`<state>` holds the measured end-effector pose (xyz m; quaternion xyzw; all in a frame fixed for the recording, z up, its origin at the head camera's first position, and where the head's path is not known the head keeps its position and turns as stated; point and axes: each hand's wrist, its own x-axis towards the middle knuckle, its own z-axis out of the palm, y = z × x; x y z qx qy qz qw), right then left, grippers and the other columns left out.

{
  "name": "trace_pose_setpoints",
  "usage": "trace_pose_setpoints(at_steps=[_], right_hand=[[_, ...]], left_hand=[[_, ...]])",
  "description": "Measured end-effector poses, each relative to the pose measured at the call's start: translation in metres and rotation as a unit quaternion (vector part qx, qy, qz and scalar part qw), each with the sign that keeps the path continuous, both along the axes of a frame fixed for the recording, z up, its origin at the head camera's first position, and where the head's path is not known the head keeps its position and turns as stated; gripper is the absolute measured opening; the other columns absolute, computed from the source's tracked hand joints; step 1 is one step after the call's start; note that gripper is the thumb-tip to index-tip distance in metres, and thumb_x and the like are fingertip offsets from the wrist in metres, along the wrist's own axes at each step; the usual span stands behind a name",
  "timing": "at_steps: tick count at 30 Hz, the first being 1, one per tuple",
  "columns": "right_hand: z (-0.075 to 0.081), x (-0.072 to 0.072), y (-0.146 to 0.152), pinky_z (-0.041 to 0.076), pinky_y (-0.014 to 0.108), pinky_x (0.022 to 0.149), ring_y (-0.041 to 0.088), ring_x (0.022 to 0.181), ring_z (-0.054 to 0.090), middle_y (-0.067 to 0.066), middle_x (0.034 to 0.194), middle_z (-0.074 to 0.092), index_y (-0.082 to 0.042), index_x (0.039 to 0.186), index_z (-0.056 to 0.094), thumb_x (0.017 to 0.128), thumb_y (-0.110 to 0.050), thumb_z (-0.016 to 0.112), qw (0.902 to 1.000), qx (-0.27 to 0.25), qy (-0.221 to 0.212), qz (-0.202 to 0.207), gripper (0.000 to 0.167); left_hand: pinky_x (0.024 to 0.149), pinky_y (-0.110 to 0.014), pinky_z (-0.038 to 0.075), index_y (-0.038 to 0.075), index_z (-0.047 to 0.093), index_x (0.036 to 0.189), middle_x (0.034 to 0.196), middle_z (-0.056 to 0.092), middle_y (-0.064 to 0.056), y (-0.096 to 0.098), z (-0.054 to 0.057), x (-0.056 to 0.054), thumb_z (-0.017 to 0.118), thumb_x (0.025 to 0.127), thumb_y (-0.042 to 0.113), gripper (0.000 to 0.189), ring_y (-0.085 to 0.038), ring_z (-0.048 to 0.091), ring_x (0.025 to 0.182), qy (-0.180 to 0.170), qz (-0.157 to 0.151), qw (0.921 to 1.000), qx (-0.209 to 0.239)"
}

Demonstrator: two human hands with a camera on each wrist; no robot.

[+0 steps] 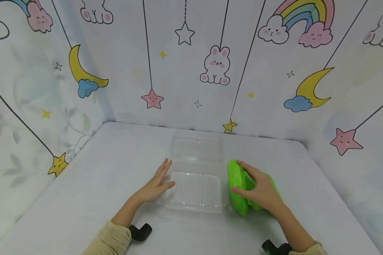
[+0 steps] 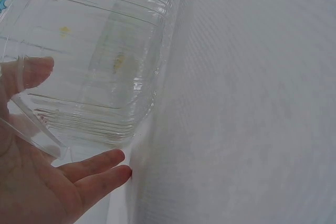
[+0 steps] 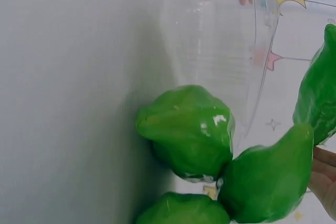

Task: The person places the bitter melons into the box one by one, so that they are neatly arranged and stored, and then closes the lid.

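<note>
My right hand [image 1: 263,189] grips a glossy green fruit [image 1: 237,187], long and tapering to a point, between thumb and fingers, beside the right edge of a clear plastic clamshell box [image 1: 194,191]. In the right wrist view the held fruit [image 3: 320,90] is at the right edge, above several similar green fruits [image 3: 189,129]; their exact kind is unclear. At the box's left edge is my left hand [image 1: 153,189]. Its thumb [image 2: 39,72] lies over the rim, and its other fingers [image 2: 100,179] stretch out nearly straight outside the wall.
The box's lid [image 1: 196,148] lies folded back towards the far edge of the white table [image 1: 99,184]. Behind the table hangs a patterned cloth [image 1: 124,63] with stars, moons and rabbits. Black wrist devices [image 1: 141,232] are visible by both forearms.
</note>
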<state>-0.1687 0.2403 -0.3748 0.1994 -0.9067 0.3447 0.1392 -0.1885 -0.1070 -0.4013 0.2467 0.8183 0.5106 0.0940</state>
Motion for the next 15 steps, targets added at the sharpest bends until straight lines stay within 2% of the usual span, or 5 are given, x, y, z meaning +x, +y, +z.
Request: trace_pose_setpoints(at_steps=[10,12,15], right_hand=[[-0.001,0.000,-0.017,0.041,0.039,0.093,0.026,0.119,0.047,0.005,0.133,0.048,-0.015,0.136,0.045,0.067,-0.039,0.081,0.9997,-0.008,-0.023,0.010,0.081],[-0.002,0.000,-0.020,0.042,0.039,0.093,0.026,0.119,0.048,0.005,0.133,0.049,-0.014,0.135,0.045,0.067,-0.038,0.081,0.9996,-0.008,-0.025,0.012,0.081],[-0.004,-0.001,-0.023,0.043,0.039,0.092,0.025,0.117,0.050,0.005,0.132,0.050,-0.015,0.135,0.046,0.066,-0.037,0.081,0.9996,-0.011,-0.023,0.009,0.080]], left_hand=[[0.104,-0.053,0.020,0.000,0.001,0.146,0.149,-0.014,-0.021,-0.001,0.001,0.001,0.050,0.094,0.009,0.072,-0.040,-0.005,0.135,-0.001,0.000,1.0000,-0.008],[0.103,-0.054,0.020,0.000,0.001,0.146,0.149,-0.014,-0.021,-0.001,-0.002,-0.001,0.050,0.094,0.009,0.072,-0.041,-0.005,0.135,0.001,0.001,1.0000,-0.003],[0.103,-0.054,0.020,0.004,0.001,0.147,0.150,-0.013,-0.018,-0.002,-0.013,-0.006,0.051,0.094,0.012,0.073,-0.039,-0.005,0.136,0.012,0.006,0.9999,-0.005]])
